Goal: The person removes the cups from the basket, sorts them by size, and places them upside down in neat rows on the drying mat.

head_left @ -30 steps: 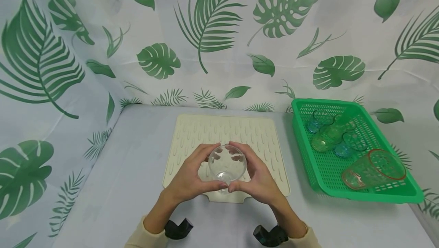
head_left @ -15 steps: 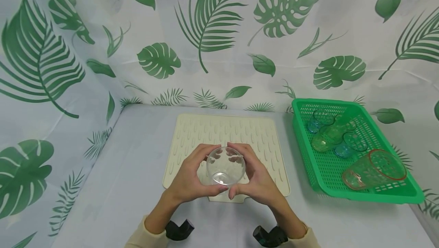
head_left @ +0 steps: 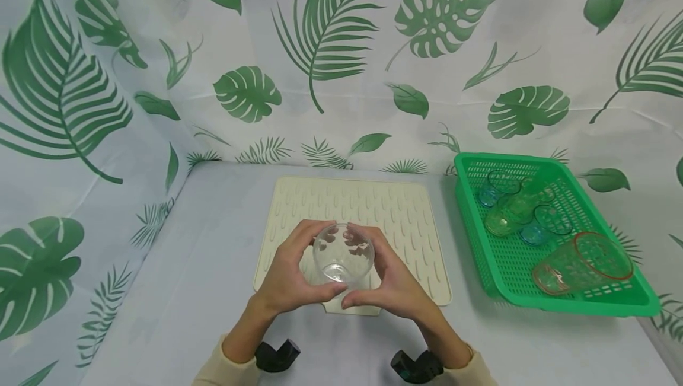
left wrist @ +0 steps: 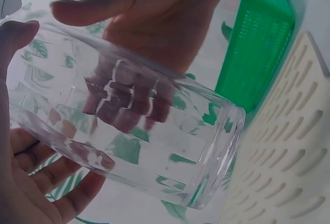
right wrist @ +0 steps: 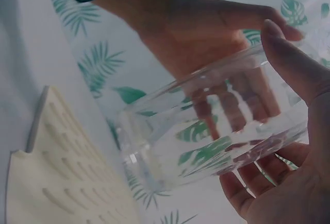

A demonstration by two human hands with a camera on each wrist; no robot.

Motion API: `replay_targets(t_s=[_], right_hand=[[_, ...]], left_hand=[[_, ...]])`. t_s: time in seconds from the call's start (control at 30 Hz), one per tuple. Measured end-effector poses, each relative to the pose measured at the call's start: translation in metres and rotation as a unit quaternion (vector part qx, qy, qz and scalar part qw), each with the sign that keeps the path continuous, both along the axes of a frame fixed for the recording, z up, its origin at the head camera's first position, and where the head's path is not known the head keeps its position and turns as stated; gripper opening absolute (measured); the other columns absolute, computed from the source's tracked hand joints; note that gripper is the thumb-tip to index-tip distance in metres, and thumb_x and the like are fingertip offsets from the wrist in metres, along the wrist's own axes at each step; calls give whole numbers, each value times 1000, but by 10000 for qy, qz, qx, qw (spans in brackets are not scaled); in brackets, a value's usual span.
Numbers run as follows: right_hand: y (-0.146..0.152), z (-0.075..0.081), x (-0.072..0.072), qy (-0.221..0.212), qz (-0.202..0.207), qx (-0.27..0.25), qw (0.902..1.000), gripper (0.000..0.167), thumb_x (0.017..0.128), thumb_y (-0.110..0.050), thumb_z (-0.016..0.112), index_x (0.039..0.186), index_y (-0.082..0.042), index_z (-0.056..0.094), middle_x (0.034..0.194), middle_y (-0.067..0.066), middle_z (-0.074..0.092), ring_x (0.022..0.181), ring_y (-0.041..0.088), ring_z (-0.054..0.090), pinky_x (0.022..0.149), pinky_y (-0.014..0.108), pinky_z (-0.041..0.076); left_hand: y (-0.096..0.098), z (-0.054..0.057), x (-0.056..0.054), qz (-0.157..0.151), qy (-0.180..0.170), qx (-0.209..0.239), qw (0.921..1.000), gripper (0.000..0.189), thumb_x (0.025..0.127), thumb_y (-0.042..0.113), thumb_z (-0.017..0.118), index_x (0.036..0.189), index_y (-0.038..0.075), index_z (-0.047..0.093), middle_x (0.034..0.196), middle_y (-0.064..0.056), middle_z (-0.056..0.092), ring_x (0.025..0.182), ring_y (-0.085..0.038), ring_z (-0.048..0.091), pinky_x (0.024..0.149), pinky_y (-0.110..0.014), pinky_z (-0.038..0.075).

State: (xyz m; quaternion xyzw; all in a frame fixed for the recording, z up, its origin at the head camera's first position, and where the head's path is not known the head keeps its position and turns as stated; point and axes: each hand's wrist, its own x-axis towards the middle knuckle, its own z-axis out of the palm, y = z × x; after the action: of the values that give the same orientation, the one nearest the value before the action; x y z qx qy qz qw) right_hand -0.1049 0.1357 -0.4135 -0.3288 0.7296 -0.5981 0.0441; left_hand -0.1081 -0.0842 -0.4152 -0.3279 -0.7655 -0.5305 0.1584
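Observation:
A clear drinking glass (head_left: 343,258) with faint cut facets is held between both hands over the cream ribbed mat (head_left: 299,202). My left hand (head_left: 290,270) grips its left side, fingers curved round the far wall and thumb in front near the rim. On the other side my right hand (head_left: 397,276) holds it the same way, the two thumb tips almost meeting. The glass (left wrist: 129,116) has its thick base toward the mat (left wrist: 289,147) in the left wrist view, a gap between them. In the right wrist view, the fingers (right wrist: 263,172) wrap behind the glass.
At the right stands a green plastic basket (head_left: 480,255). In it lie small blue-tinted glasses (head_left: 544,229), a yellowish-green glass (head_left: 501,220) and a large tumbler with a red rim (head_left: 573,267). Leaf-patterned cloth (head_left: 352,125) hangs at the back and left of the white table (head_left: 213,226).
Both hands have shifted slightly left with the glass, which dipped a little toward me and then moved back up. The basket and mat have not moved.

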Motion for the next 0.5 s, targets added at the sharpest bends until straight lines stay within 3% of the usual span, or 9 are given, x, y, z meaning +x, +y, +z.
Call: replay_targets(t_s=[0.23, 0.4, 0.5], right_hand=[[-9, -17, -5, -286, -191, 534, 9980, 93, 71, -14, 92, 148, -16, 39, 144, 6, 49, 132, 26, 48, 108, 47, 46], [-17, -31, -9, -616, -43, 637, 9961, 90, 72, -17, 91, 146, -25, 42, 148, 6, 50, 137, 31, 48, 111, 60, 39], [-22, -39, -10, -689, 38, 683, 9953, 87, 73, -16, 90, 145, -27, 43, 152, 8, 47, 140, 32, 46, 114, 61, 36]], left_hand=[[-5, 4, -1, 220, 239, 136, 9994, 79, 75, 47, 83, 138, 9, 54, 125, -8, 62, 111, -18, 61, 87, -34, 58], [-9, 6, -2, 277, 351, 205, 9988, 78, 77, 48, 81, 137, 6, 55, 124, -10, 63, 110, -20, 63, 86, -33, 57], [-10, 6, -3, 258, 413, 264, 9985, 77, 79, 48, 80, 138, 6, 55, 123, -10, 63, 108, -21, 63, 84, -31, 57]])
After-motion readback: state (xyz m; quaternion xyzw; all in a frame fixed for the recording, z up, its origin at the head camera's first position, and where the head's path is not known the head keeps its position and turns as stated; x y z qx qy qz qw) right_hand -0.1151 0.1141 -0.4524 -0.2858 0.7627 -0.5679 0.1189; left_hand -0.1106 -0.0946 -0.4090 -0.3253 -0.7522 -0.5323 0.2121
